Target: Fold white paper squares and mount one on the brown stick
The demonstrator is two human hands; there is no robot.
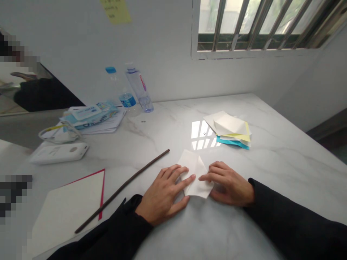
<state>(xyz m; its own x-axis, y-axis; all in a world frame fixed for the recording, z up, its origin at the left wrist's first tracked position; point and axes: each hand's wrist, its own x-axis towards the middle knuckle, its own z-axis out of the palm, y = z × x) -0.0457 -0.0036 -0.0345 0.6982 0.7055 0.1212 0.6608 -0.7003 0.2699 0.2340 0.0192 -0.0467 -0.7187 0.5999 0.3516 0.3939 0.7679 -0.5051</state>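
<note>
Two hands on the table, both flat and open, neither clenched or gripping. Left hand (pixel 162 193) has its fingers on the left edge of one folded white paper (pixel 195 177); right hand (pixel 227 184) has its fingertips on the right side of the same piece. The paper lies on the marble table (pixel 284 159) between the hands, near the near edge. Black sleeves (pixel 287 220) cover both wrists. One stack of paper squares (pixel 230 130) sits ahead and to the right, with white, yellow and blue sheets showing, well clear of both hands. One dark rod (pixel 121 191) lies just left of the left hand, not touching it. Beyond the rod: one white sheet with a red edge (pixel 67 215), one white power bank (pixel 59 152), one cable (pixel 58 134), one pile of packets on papers (pixel 89 117), two plastic bottles (pixel 130 90). One barred window (pixel 257 25) and one yellow note (pixel 116 11) are on the wall.
</note>
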